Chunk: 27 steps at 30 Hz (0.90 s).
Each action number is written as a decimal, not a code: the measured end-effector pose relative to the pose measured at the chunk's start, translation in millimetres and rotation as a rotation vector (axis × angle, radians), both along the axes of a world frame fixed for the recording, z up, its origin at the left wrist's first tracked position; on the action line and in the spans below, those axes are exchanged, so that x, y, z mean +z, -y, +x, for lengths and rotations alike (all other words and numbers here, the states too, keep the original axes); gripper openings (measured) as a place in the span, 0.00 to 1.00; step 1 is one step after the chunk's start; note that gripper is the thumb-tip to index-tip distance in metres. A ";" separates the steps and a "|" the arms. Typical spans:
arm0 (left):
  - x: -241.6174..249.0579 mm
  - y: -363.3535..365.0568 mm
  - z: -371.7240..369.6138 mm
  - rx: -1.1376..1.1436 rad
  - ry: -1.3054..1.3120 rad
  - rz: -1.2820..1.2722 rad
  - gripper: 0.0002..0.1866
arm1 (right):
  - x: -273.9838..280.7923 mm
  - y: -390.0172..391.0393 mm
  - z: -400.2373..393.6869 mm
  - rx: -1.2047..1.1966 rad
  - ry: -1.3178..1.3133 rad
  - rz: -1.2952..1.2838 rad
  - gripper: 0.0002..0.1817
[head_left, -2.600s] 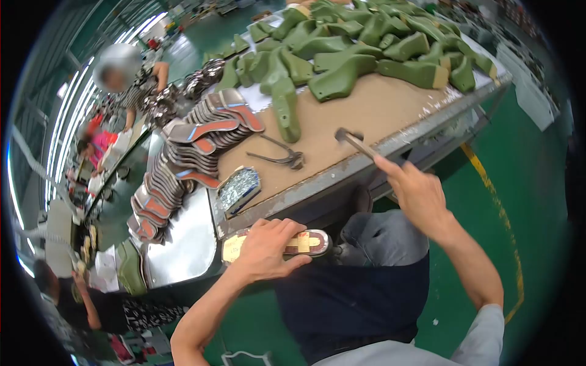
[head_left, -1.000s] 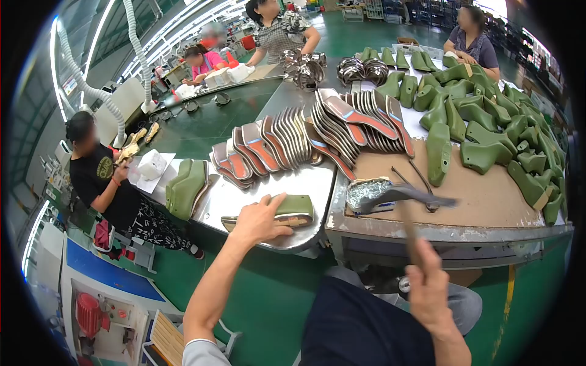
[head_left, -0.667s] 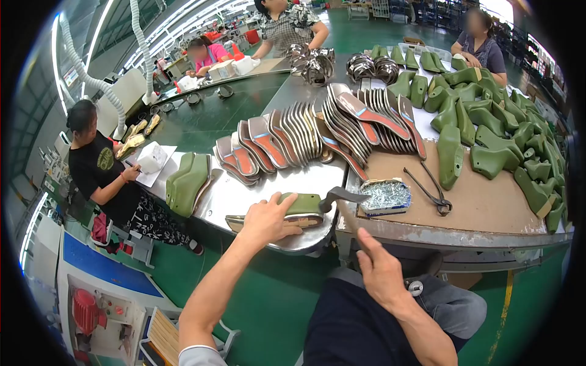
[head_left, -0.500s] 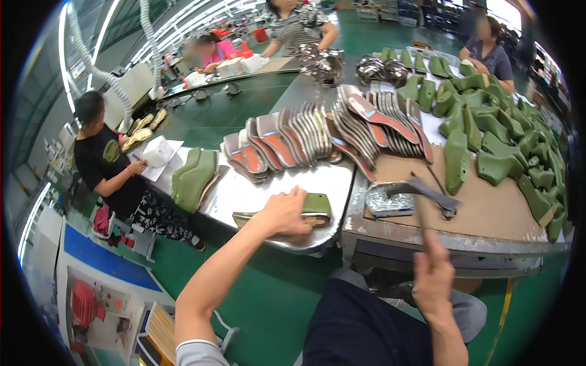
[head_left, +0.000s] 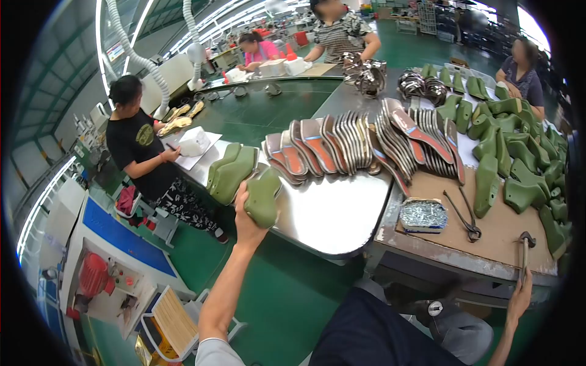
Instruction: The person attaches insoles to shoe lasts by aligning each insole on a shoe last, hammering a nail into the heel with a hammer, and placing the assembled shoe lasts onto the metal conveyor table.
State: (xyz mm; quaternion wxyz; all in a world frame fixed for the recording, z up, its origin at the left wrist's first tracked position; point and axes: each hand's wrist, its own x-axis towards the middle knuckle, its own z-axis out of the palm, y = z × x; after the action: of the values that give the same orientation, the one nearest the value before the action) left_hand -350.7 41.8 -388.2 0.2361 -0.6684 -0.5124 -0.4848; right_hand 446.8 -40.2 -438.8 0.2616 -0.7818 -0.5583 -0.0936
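Observation:
My left hand [head_left: 247, 218] is closed around a green shoe last [head_left: 262, 198], held upright at the left side of the shiny metal tabletop [head_left: 329, 213]. Right beside it stand other green lasts [head_left: 235, 174]. Over at the far right, my right hand [head_left: 519, 297] grips the handle of a hammer [head_left: 525, 247], whose head is at the cardboard [head_left: 439, 213] near the table's front edge. A pair of pincers [head_left: 469, 222] lies on that cardboard, with a foil-like tray of small bright pieces [head_left: 422, 216] to its left.
Rows of brown and orange insoles [head_left: 317, 146] line the back of the metal top. Green lasts [head_left: 519, 146] are heaped at the right. A co-worker in black [head_left: 143, 140] stands at the left; other people are across the tables. A wooden-seated chair [head_left: 174, 323] is lower left.
My left hand has lifted the last off the metal top and carried it left beside the others. My right hand has brought the hammer down and right to the cardboard. The view has shifted.

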 end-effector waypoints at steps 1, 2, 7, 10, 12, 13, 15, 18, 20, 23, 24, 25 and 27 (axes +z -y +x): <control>-10.0 11.9 -2.2 0.070 0.067 -0.206 0.52 | 3.6 -0.7 1.6 -0.019 -0.009 -0.033 0.23; -22.1 16.6 -12.8 -0.002 -0.049 -0.189 0.51 | 7.5 -3.3 1.9 -0.036 -0.017 -0.066 0.23; -9.8 38.6 -2.8 0.006 -0.188 -0.497 0.48 | 32.7 -8.8 -21.9 -0.022 0.333 -0.023 0.15; -0.5 50.6 34.3 -0.132 -0.085 -0.483 0.50 | 55.3 -33.0 -64.5 0.030 0.219 0.149 0.16; -14.5 45.8 42.8 -0.089 -0.007 -0.403 0.48 | 60.5 -64.5 -97.2 0.133 -0.146 0.211 0.23; -27.3 40.2 40.3 -0.042 0.017 -0.326 0.48 | 83.2 -76.7 -124.3 0.076 -0.347 0.025 0.29; -36.3 30.8 39.1 0.001 0.111 -0.251 0.44 | 86.9 -108.7 -155.8 0.129 -0.576 0.037 0.33; -44.5 17.8 20.9 0.133 0.237 -0.177 0.40 | 66.7 -161.7 -177.8 0.169 -0.546 0.088 0.38; -41.1 8.3 3.4 0.158 0.349 -0.274 0.40 | 58.1 -189.1 -181.7 0.192 -0.411 0.130 0.39; -28.8 -5.8 -2.6 0.196 0.434 -0.316 0.37 | 69.9 -198.8 -173.0 0.317 -0.588 -0.031 0.39; -26.6 -8.4 -4.2 0.381 0.217 -0.279 0.35 | 66.0 -202.7 -158.8 0.303 -0.571 0.013 0.38; -26.1 -14.5 0.0 0.552 0.005 -0.233 0.34 | 67.8 -206.0 -146.1 0.175 -0.558 0.094 0.38; -2.6 -28.1 47.7 0.469 -0.035 -0.147 0.30 | 70.6 -209.5 -116.0 -0.095 -0.523 0.254 0.38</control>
State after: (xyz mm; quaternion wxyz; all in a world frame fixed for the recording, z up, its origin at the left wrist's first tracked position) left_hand -303.0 69.9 -390.8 0.3016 -0.5548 -0.6833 -0.3665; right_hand 330.8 169.3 -368.2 0.4874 -0.7657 -0.4186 0.0297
